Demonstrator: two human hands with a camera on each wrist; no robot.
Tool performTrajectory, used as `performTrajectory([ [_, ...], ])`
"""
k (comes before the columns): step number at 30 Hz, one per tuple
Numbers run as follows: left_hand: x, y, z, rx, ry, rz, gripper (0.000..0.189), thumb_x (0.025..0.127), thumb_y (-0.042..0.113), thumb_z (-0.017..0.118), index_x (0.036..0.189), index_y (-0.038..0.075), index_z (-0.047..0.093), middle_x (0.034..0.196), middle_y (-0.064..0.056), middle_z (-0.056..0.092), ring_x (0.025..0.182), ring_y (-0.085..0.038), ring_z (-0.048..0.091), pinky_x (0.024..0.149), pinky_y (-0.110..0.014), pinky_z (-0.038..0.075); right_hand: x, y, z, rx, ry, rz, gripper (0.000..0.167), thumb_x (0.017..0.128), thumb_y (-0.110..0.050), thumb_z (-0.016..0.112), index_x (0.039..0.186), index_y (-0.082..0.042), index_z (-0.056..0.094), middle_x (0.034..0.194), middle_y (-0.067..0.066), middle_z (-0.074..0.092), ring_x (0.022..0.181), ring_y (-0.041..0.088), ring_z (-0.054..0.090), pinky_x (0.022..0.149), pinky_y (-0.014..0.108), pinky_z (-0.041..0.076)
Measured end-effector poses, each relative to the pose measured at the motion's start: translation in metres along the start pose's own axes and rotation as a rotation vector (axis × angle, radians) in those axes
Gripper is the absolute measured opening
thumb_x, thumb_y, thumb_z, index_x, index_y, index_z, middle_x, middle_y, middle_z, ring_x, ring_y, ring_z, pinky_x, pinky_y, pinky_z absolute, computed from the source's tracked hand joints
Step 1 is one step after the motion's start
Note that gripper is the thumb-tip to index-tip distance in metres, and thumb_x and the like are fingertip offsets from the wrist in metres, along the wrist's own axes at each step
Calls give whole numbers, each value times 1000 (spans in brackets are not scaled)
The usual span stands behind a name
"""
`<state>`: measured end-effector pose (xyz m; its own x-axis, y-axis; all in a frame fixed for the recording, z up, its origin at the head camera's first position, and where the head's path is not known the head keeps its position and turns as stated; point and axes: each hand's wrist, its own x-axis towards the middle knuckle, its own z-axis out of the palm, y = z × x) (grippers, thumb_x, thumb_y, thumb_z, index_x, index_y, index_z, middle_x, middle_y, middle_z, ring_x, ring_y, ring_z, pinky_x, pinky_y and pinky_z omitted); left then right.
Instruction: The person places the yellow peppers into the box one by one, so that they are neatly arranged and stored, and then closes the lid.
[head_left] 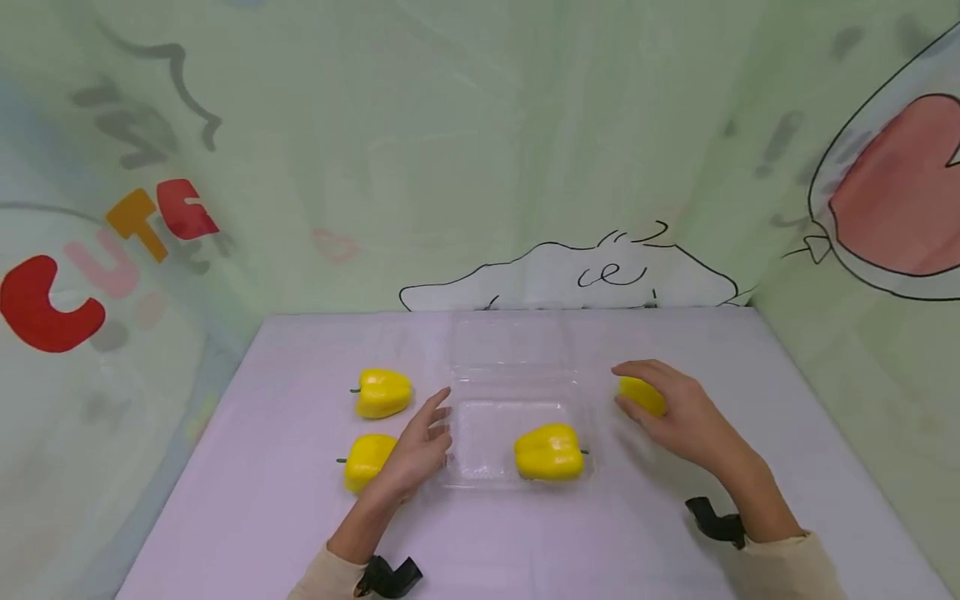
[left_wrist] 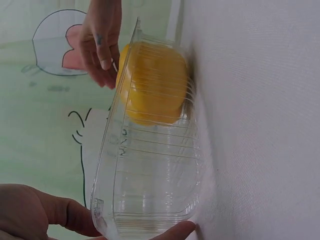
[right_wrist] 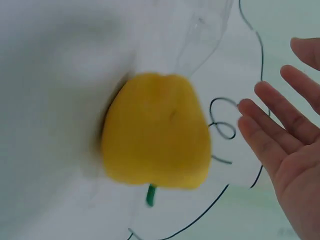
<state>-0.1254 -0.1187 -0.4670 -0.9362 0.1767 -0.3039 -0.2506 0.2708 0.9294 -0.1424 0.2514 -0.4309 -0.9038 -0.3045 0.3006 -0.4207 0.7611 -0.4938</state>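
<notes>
A clear plastic clamshell box lies with its lid folded back. Inside its right part sits a yellow bell pepper, also seen through the wall in the left wrist view. My left hand is at the box's left side; its thumb and a fingertip touch the near end in the left wrist view. My right hand arches over another yellow bell pepper, partly hiding it. In the right wrist view, a gap shows between my spread fingers and that bell pepper.
Two more yellow bell peppers lie left of the box, one farther back and one nearer, partly covered by my left hand. The white table meets a printed green curtain behind and at both sides.
</notes>
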Motion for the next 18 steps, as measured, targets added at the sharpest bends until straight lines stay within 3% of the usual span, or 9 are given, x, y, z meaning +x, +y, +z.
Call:
performTrajectory([
  [6,0,0,3,0,-13,13,71,106,1,46,170,21,23,169,-26,34,154,-52,38,113,-61,52,-5,30,-12,-33,35,56,43,92,-11,80,133,-5,68,149,26,57,143,53,47,106,77,43],
  [18,-2,0,1,4,-15,12,70,106,4,44,170,20,21,169,-26,33,153,-51,39,115,-60,51,-4,59,-19,-60,-133,178,63,95,-26,80,148,-2,54,155,34,46,140,58,44,110,79,40],
])
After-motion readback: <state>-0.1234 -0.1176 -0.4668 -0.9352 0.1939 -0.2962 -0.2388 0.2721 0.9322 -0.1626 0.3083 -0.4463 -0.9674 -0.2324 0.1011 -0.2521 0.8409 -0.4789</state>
